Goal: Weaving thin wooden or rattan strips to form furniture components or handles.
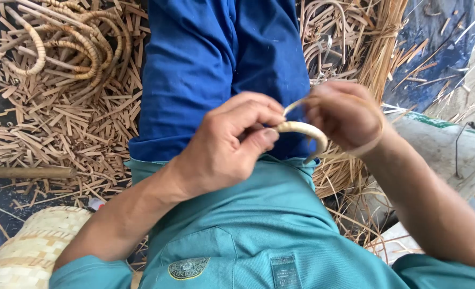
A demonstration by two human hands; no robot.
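Currently we log both hands over the lap, working one curved cane hoop (303, 130). Left hand (224, 144): thumb and forefinger pinched shut on the pale wrapped end of the hoop. Right hand (344, 115): fingers curled closed around the hoop's other side, with a thin strip (293, 105) running from it back toward the left fingers.

Progress, as we judge it: the section of hoop just right of the left thumb already looks wrapped, smooth and pale. The far portion is hidden inside the right hand, so we cannot tell how much of it is bare. The tail below the right hand looks unbound. We take the wrapping as partly done, with a loose strip not yet tied off.

Finished-looking wrapped loops (66, 37) lie well left of the hoop and above it, on a litter of cane offcuts (61, 123). A bundle of long splints (377, 48) stands just right of the hoop and behind it. A woven basket (28, 246) sits well below and left.

Room: the hoop hangs free above the blue trousers (216, 59), touching nothing but the hands. Open space lies above it along the legs. To its right the splints crowd close to the right hand; below, the teal shirt (259, 225) is near.
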